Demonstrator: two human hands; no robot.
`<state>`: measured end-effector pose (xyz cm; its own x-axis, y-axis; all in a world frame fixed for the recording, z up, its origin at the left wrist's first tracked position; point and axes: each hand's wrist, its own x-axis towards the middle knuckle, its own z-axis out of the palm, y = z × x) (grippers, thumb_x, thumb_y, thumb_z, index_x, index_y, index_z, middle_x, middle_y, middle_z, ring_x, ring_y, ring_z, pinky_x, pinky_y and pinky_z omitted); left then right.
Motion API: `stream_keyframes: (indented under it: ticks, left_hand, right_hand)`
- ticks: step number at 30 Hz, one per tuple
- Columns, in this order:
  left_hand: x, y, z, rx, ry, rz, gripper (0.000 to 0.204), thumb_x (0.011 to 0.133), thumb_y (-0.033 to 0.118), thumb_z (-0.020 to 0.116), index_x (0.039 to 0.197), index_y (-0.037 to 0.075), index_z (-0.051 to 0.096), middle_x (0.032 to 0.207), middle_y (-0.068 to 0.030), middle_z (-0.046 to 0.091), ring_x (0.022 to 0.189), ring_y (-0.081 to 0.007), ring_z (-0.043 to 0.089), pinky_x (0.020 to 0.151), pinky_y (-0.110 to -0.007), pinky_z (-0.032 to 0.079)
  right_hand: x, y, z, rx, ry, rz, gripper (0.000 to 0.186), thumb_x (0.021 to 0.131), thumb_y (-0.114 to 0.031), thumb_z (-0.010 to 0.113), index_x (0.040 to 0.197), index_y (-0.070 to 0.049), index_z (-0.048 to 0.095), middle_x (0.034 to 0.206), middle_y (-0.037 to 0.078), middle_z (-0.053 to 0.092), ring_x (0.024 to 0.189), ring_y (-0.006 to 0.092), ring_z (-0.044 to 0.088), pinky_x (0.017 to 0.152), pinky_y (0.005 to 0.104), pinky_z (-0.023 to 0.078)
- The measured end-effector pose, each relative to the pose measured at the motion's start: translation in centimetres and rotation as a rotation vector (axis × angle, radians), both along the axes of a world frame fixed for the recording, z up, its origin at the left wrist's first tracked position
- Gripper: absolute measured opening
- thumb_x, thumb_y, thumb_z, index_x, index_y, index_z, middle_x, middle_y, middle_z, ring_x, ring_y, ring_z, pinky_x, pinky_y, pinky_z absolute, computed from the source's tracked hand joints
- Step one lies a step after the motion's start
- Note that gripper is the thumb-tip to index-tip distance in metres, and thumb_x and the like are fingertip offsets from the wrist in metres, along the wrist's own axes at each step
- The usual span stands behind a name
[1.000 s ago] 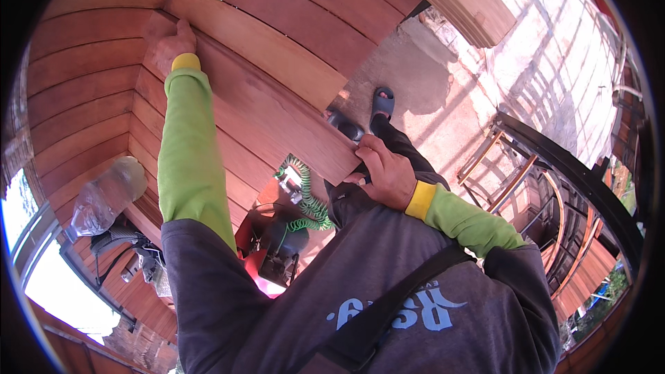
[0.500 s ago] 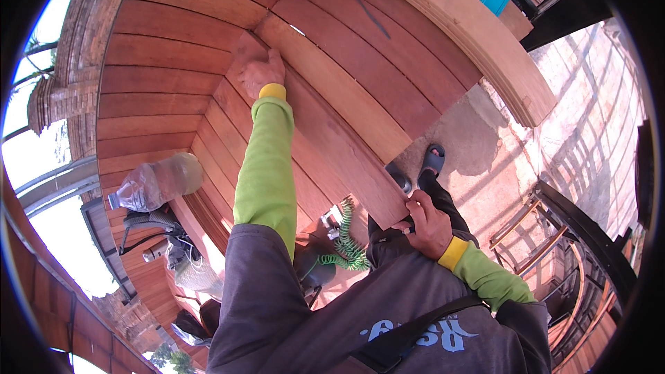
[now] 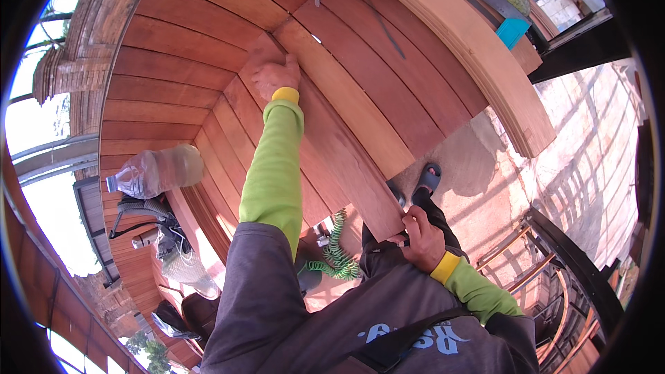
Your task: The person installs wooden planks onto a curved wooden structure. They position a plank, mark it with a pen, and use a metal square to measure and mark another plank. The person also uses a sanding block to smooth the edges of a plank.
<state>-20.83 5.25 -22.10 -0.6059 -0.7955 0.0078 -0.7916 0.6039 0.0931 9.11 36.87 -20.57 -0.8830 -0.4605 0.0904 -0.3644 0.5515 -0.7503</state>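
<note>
A loose reddish wooden plank (image 3: 346, 159) lies lengthwise over a surface of fitted wooden boards (image 3: 395, 90), one end far from me and the other close to my waist. At its far end my left hand (image 3: 276, 77) is closed over the plank, the thumb along the right edge and the other fingertips partly hidden. My right hand (image 3: 424, 241) grips the near end at its corner, thumb and fingers pinched round it. Something small and dark shows between those fingers, too little to name. Both arms wear green sleeves with yellow cuffs.
A large clear plastic bottle (image 3: 159, 171) lies at the left beside bags. Stacked long planks (image 3: 478, 48) run along the upper right, near a turquoise object (image 3: 511, 32). A coiled green air hose (image 3: 338, 253) hangs below the boards. A dark metal frame (image 3: 575, 263) stands at right.
The whole view has shifted slightly, with the boards appearing a little farther right. Both hands keep their places on the plank, with no clear movement of it against the boards.
</note>
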Motion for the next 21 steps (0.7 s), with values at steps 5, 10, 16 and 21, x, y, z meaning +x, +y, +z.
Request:
stream_keyframes:
  ticks: [5,10,16,21]
  left_hand:
    - [0.2,0.0,0.0,-0.007,0.006,-0.029,0.086,0.073,0.056,0.061,0.117,-0.015,0.044,0.117,-0.0269,0.046,0.105,-0.0384,0.055,0.085,-0.043,0.049]
    - [0.4,0.1,-0.3,-0.022,0.045,-0.034,0.087,0.073,0.058,0.061,0.117,-0.016,0.043,0.114,-0.0266,0.048,0.104,-0.0383,0.056,0.086,-0.044,0.049]
    - [0.7,0.3,0.3,0.007,0.121,-0.071,0.08,0.079,0.06,0.055,0.11,-0.013,0.046,0.111,-0.0263,0.05,0.105,-0.0385,0.054,0.086,-0.046,0.048]
    - [0.2,-1.6,-1.8,0.035,0.221,-0.027,0.077,0.085,0.061,0.046,0.112,-0.012,0.045,0.114,-0.0264,0.048,0.108,-0.0392,0.051,0.086,-0.046,0.047]
  right_hand:
    - [-0.2,0.2,-0.2,0.021,-0.013,0.035,0.048,0.062,-0.009,0.07,0.104,0.001,0.049,0.11,0.018,0.049,0.067,0.03,0.063,0.054,0.036,0.054]
    - [-0.6,0.2,-0.1,0.032,0.002,0.045,0.045,0.069,-0.018,0.072,0.103,0.001,0.05,0.108,0.017,0.05,0.068,0.0299,0.063,0.053,0.0353,0.053]
    - [-1.5,0.0,0.6,0.015,-0.036,0.068,0.044,0.072,-0.025,0.073,0.1,-0.001,0.05,0.105,0.015,0.051,0.07,0.0311,0.063,0.053,0.0359,0.052]
    - [-2.0,0.0,0.4,0.008,-0.039,0.112,0.046,0.072,-0.027,0.074,0.102,-0.002,0.049,0.107,0.015,0.051,0.073,0.0318,0.063,0.055,0.0371,0.052]
